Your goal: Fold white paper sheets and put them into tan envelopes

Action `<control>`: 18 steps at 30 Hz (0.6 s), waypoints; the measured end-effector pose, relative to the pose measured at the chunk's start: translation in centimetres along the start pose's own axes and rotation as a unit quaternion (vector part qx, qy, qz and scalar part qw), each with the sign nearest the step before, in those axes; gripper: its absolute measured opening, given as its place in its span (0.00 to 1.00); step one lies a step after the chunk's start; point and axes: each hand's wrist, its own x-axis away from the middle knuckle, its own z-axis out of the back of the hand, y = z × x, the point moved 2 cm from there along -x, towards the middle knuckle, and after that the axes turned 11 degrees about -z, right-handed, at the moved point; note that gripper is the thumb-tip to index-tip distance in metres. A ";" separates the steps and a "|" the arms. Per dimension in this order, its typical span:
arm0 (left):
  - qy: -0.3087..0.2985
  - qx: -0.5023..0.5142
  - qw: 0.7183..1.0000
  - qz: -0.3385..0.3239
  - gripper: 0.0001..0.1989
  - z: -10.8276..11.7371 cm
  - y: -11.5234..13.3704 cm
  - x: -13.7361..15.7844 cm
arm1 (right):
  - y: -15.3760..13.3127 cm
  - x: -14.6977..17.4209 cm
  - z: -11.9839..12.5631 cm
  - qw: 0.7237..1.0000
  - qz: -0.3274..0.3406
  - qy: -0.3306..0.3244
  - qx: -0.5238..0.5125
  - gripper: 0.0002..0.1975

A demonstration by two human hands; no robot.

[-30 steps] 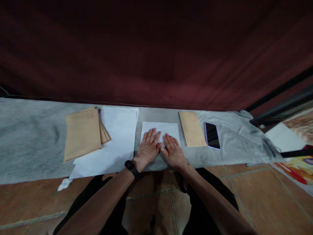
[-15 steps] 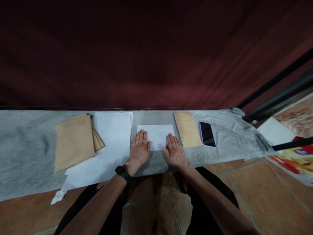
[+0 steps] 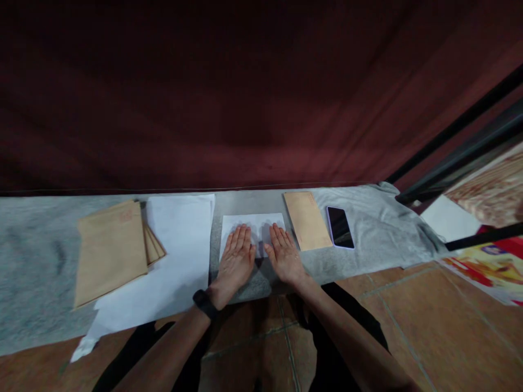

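Observation:
A small white sheet of paper, possibly folded, lies flat on the grey cloth in front of me. My left hand rests flat on its left part, fingers stretched out. On the right part lies my right hand, also flat, with the thumb apart from the fingers. Both palms hide the near corners of the sheet. Just right of it is a single brown envelope. Larger white sheets lie to the left of my left hand, partly under a pile of brown envelopes.
A phone with a dark screen lies right of the single envelope. Grey cloth covers the long surface, with a dark red curtain behind it. Black bars and a printed poster are at the right. Tiled floor shows below.
My hands have come slightly closer together on the small sheet, still lying flat. The whole view has shifted a little, with things on the cloth appearing lower and further left.

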 end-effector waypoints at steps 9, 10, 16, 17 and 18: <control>-0.011 -0.020 0.999 -0.028 0.30 -1.9 -0.3 -2.7 | -2.7 -2.8 -0.9 0.998 0.008 -0.046 -0.049 0.27; -0.014 -0.026 0.999 -0.025 0.30 -2.0 -0.4 -2.8 | -2.7 -3.1 -1.0 0.998 0.005 -0.044 -0.044 0.27; -0.022 -0.038 0.999 0.007 0.29 -2.0 -0.1 -3.6 | -2.2 -3.7 -1.3 1.000 -0.009 -0.018 -0.011 0.25; -0.019 -0.038 0.999 0.010 0.29 -2.0 -0.1 -3.6 | -2.0 -3.7 -1.4 1.000 -0.008 -0.012 -0.006 0.25; -0.015 -0.038 0.999 0.012 0.29 -2.0 -0.1 -3.7 | -1.9 -3.7 -1.5 1.000 -0.005 -0.007 -0.002 0.25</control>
